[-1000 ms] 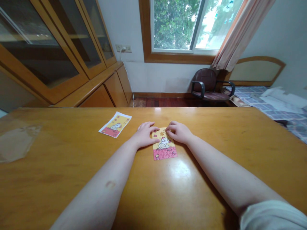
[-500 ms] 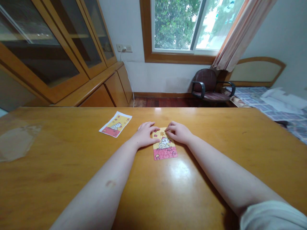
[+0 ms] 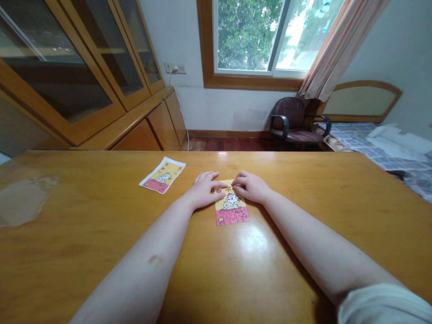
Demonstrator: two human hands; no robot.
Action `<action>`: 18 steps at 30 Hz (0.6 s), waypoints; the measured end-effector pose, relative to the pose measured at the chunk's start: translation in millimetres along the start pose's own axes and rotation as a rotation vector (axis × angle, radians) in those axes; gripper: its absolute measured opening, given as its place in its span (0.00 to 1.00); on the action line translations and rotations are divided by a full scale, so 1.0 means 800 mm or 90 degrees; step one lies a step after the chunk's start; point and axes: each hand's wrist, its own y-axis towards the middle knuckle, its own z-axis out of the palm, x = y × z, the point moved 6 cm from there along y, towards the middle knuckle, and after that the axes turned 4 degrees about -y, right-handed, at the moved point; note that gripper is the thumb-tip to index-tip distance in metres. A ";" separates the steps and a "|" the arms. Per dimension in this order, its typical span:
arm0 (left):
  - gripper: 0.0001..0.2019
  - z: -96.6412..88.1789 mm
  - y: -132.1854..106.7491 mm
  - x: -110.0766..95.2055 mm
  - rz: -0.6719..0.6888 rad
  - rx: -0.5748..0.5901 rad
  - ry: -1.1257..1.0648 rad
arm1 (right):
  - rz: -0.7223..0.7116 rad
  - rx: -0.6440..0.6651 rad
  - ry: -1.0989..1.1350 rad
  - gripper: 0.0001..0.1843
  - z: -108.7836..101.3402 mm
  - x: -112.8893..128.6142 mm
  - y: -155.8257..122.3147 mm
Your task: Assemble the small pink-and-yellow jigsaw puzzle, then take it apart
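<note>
A small jigsaw puzzle (image 3: 232, 216) in yellow and pink lies flat on the wooden table, with a white cartoon animal in its middle. Near its top is a small gap where the brown table shows. My left hand (image 3: 204, 190) rests at the puzzle's left side, fingers apart, with thumb and index finger over its upper left part. At the upper right, my right hand (image 3: 251, 186) pinches a small yellow puzzle piece beside the gap; the fingers mostly hide it. Left of my hands lies a white-bordered card (image 3: 162, 175) printed with the same picture.
A clear plastic sheet or bag (image 3: 25, 198) lies on the left of the table (image 3: 216, 279). Beyond the far edge stand a glass-doored cabinet (image 3: 101, 67), a dark office chair (image 3: 295, 119) and a bed (image 3: 364, 139).
My right fingertips have brought the small piece over the gap, which now shows less. My left index finger reaches slightly further right across the puzzle. The card stays in place.
</note>
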 end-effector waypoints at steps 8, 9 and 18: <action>0.20 0.002 0.001 0.000 -0.011 0.007 -0.006 | -0.043 -0.009 0.028 0.12 0.000 0.003 -0.001; 0.20 0.002 0.001 0.000 -0.011 0.007 -0.005 | -0.050 -0.002 0.034 0.12 0.000 0.003 -0.001; 0.19 0.002 0.002 -0.001 0.004 0.021 -0.011 | -0.073 0.003 0.055 0.13 0.003 0.007 0.000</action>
